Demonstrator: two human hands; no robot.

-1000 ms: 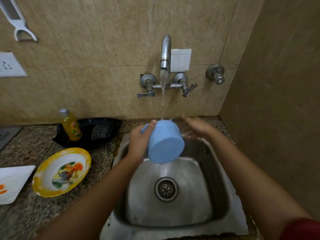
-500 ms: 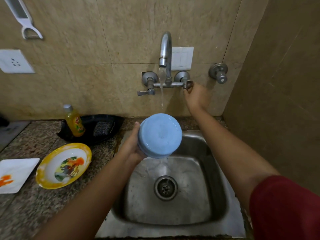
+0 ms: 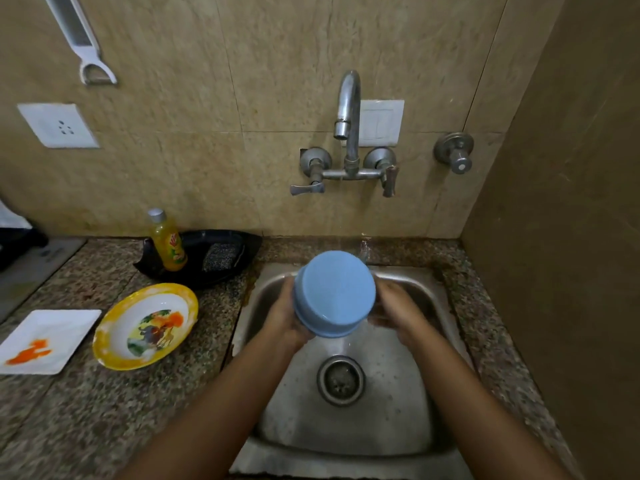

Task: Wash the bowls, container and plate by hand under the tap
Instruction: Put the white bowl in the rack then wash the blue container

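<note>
1. Head view, frame centre: round light-blue plastic bowl, base toward camera, above the steel sink
2. Left hand grips its left side
3. Right hand beside it, blurred; grip unclear

One wide-angle head-worn view looks forward and down, close over the sink; tap at 12 o'clock, counter at 9 o'clock.

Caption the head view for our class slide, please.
Left hand grips a blue bowl base-up over the sink, right hand beside it; yellow bowl and plate on counter.
</note>
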